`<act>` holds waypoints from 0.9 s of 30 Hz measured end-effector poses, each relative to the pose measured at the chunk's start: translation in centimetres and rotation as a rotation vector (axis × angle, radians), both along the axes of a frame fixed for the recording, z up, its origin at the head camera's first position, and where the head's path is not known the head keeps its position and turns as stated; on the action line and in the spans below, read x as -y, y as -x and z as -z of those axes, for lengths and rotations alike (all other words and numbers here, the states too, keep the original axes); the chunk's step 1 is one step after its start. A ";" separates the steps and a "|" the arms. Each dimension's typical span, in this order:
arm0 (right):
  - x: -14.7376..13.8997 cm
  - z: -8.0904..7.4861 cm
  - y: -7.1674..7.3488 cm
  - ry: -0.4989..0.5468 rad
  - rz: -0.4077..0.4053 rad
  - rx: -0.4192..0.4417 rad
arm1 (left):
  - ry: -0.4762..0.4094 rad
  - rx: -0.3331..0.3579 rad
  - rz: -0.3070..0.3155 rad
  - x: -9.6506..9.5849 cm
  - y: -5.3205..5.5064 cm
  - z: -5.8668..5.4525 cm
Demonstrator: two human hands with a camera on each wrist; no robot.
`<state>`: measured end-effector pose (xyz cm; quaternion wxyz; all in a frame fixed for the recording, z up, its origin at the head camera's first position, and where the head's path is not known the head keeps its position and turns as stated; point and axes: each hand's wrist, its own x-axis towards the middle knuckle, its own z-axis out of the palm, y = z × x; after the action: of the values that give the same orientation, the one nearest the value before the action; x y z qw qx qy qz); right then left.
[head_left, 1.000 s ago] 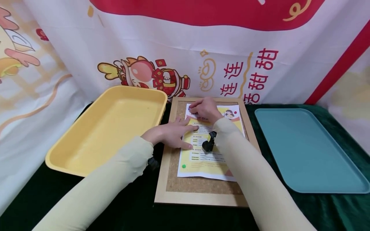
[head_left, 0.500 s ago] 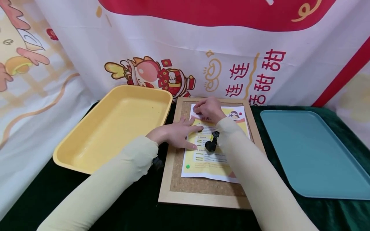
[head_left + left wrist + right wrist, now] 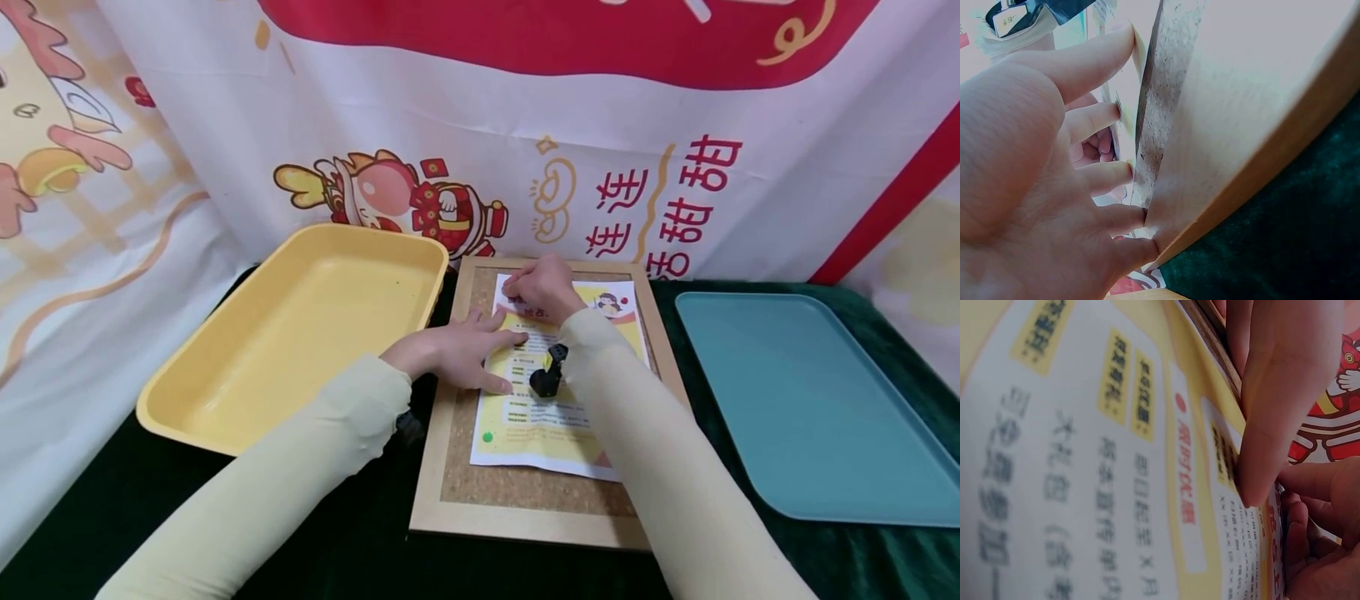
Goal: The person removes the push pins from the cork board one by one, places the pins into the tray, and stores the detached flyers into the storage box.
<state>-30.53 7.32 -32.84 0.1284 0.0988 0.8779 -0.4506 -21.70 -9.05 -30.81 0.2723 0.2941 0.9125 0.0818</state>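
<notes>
A yellow and white printed poster [image 3: 536,446] lies on a wood-framed corkboard [image 3: 510,490]. My left hand [image 3: 467,350] rests with spread fingers across the poster's left edge; the left wrist view shows the fingertips touching paper and board. At the poster's top left corner, my right hand [image 3: 547,287] has its fingers curled, pinching a small dark thing that looks like a push pin, mostly hidden by the fingers. A red push pin [image 3: 624,301] sits at the top right corner and a green push pin [image 3: 487,437] at the bottom left. My right forearm covers the bottom right corner.
A yellow tray [image 3: 300,333] stands left of the board, close to its frame. A flat blue-green tray [image 3: 817,408] lies to the right. Dark green cloth [image 3: 360,542] covers the table, and a printed curtain [image 3: 465,100] hangs behind.
The head view has shifted slightly, so the whole scene sits a little further right. Both hands keep their places on the poster, with the right still at the top left corner.
</notes>
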 end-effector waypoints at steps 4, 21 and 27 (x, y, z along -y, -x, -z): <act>0.1 0.0 0.0 0.003 -0.006 -0.010 | -0.001 -0.005 -0.002 0.0 -0.1 -0.1; -0.9 0.0 0.1 0.073 -0.051 0.031 | -0.005 -0.013 0.009 -0.2 -0.2 -0.2; -1.0 0.1 0.0 0.089 -0.066 0.034 | -0.002 -0.009 0.005 -0.1 0.0 0.0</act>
<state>-30.57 8.35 -32.94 0.1624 0.0718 0.8575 -0.4830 -21.68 -8.92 -30.79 0.2681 0.2969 0.9129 0.0809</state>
